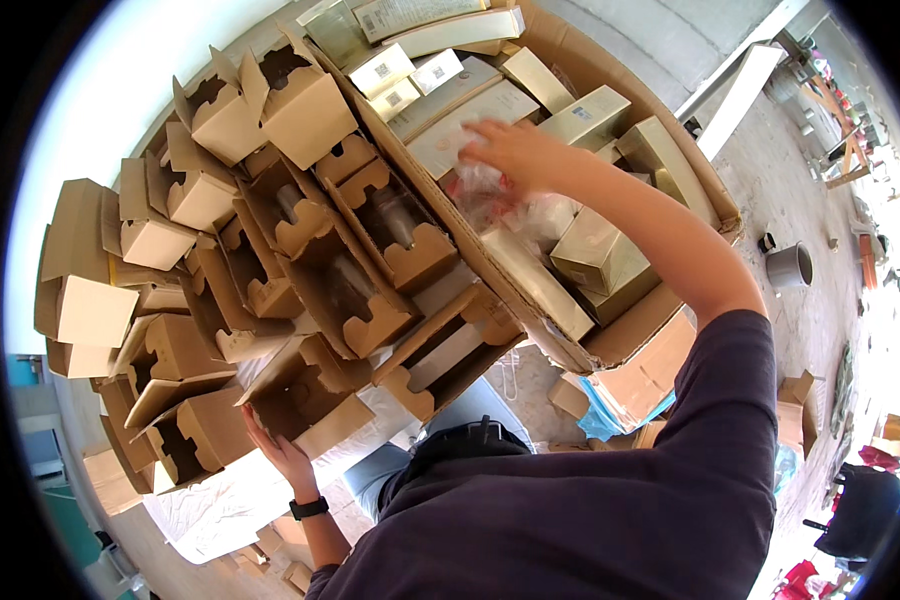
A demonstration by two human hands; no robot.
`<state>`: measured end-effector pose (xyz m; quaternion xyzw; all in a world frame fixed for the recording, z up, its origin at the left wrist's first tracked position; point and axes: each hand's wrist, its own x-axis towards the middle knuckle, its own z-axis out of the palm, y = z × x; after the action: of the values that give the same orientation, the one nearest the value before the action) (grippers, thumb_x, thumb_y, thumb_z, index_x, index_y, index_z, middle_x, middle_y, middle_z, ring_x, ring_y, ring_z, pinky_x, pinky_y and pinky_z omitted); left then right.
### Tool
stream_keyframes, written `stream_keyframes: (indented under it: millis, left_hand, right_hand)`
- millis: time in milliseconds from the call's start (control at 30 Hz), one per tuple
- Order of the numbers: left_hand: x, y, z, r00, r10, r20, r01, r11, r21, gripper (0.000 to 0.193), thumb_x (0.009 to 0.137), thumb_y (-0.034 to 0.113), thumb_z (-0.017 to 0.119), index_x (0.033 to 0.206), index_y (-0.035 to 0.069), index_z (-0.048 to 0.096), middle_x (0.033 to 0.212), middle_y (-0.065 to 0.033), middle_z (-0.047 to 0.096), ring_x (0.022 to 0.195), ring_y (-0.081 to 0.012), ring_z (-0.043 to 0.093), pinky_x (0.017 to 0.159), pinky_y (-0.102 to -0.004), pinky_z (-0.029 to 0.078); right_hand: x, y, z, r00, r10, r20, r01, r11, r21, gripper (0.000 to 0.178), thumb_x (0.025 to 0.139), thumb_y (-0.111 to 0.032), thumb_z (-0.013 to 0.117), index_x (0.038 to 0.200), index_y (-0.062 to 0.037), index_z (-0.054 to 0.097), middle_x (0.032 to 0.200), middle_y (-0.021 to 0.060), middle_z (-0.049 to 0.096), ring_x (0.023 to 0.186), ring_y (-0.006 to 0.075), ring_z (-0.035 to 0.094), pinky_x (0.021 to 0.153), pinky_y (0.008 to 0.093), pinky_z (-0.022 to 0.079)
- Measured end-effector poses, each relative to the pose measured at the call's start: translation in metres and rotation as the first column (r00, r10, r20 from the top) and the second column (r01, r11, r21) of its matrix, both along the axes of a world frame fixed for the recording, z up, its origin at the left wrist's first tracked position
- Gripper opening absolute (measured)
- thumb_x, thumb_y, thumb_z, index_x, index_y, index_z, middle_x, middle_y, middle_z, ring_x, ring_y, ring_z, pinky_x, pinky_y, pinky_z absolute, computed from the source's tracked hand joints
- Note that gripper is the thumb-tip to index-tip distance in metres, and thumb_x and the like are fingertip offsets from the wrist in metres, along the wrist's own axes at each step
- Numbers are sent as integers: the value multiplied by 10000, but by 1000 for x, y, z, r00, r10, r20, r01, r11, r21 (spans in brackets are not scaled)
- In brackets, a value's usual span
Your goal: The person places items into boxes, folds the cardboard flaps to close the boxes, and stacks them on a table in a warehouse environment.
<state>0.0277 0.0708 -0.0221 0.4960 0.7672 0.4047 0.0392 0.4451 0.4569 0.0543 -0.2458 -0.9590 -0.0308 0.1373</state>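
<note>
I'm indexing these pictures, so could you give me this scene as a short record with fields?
Left hand: against the side of an open brown box
Left wrist: black band
Right hand: blurred, fingers spread, at some clear plastic; contact unclear
Large carton: holds gold boxes and the plastic
Left of carton: more brown boxes, flaps up
Floor, right: grey bucket

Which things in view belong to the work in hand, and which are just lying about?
Seemingly in the work:
- left hand, against an open brown box
- right hand, blurred, by clear plastic wrap
- large carton holding pale gold boxes
- other open brown boxes

Apparently just lying about:
- grey bucket on the floor
- black object at right, kind unclear
</note>
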Motion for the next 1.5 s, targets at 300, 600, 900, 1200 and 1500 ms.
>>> stream_keyframes:
  millis: [300,600,900,1200,1500]
  left_hand:
    - [-5,-6,-8,999,5,38,-6,1000,26,666,815,-61,306,1477,15,312,1497,-178,358,1396,-316,317,1166,-414,186]
    - [4,-4,-1,1000,13,16,-14,1000,19,651,822,-50,308,1470,7,318,1495,-179,360,1387,-326,327,1162,-425,187]
    - [-1,-6,-5,999,20,32,-21,999,30,612,859,-27,313,1470,4,316,1487,-183,369,1383,-325,333,1160,-424,191]
    - [-1,-6,-6,1000,6,19,-7,999,32,555,925,14,317,1480,17,308,1498,-176,362,1385,-322,331,1159,-419,193]
    - [0,-5,-4,1000,12,15,-12,1000,18,554,926,6,305,1479,17,310,1498,-171,363,1388,-311,331,1160,-410,198]
  right_hand:
    - [44,-59,50,724,7,690,193,958,-213,274,695,-443,727,664,-171,730,645,66,658,766,275,660,1137,443,264]
    - [32,-102,80,644,-33,764,278,941,-194,559,903,-542,500,639,-100,718,635,100,654,821,267,673,1126,479,288]
    - [24,-53,71,959,-241,152,274,636,-721,366,903,-415,608,999,-73,700,1079,129,666,1208,317,523,895,556,431]
    - [64,0,68,779,-171,604,190,981,33,696,619,-176,828,1237,-148,510,1286,37,541,1253,211,483,1178,484,215]
    - [7,-95,93,919,-393,-28,392,920,-22,572,682,-315,810,1099,-56,517,956,85,573,923,238,614,710,364,545]
